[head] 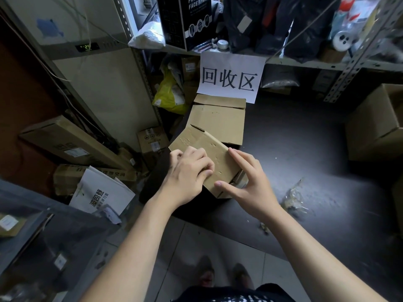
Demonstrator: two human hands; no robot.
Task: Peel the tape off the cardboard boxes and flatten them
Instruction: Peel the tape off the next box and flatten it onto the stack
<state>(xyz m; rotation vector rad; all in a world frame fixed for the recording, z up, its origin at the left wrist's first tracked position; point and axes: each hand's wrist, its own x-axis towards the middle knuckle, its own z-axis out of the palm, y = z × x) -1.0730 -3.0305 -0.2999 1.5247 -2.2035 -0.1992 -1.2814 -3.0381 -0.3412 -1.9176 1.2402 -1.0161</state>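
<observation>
Fingers [205, 168] of the left hand [187, 173] curl onto the small box [209, 149], and the right hand [248, 184] steadies it.

The small box sits tilted near the front left corner of the dark counter [305, 149], just in front of a flattened box [218, 120]. The left knuckles are bent against its top face; whether they pinch tape, I cannot tell. The right hand is spread, with straight fingers touching the right side and the thumb on the near corner. This looks like the peeling step, with the box still standing. Next, a tape end needs lifting and pulling clear, then the panels pressed flat. A crumpled tape wad [294, 199] lies towards the counter's right front.
</observation>
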